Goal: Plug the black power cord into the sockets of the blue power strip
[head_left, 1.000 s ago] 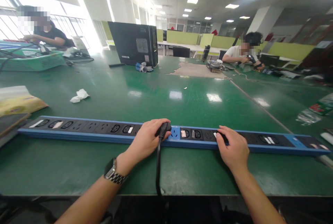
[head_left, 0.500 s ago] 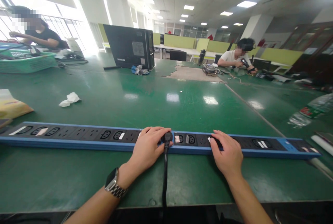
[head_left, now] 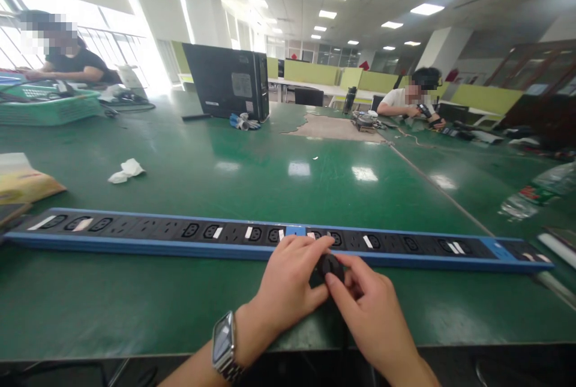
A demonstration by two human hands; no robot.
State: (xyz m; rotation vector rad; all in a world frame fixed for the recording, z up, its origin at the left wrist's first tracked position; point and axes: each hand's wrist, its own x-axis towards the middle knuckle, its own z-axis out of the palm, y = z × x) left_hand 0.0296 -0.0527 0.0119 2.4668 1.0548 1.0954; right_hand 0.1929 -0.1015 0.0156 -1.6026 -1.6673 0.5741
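Observation:
A long blue and black power strip (head_left: 252, 250) with rows of sockets lies across the table in front of me. Just on the near side of its middle, both hands meet at a black plug (head_left: 331, 265). My left hand (head_left: 292, 276), with a watch (head_left: 225, 344) on its wrist, has its fingers closed round the plug's left side and partly covers the strip. From the right, my right hand (head_left: 371, 300) pinches the plug between thumb and fingers. Its cord is mostly hidden behind the hands and dark below.
On the green table (head_left: 216, 183) stand a black computer case (head_left: 220, 84), with gloves (head_left: 244, 122) beside it, and a green basket (head_left: 54, 110). Crumpled tissue (head_left: 128, 171) lies at left, a plastic bottle (head_left: 537, 192) at right. Two people sit across the table.
The plug has come away from the strip's middle and moved right and towards me in my left hand. My right hand has left the strip and now grips the plug too.

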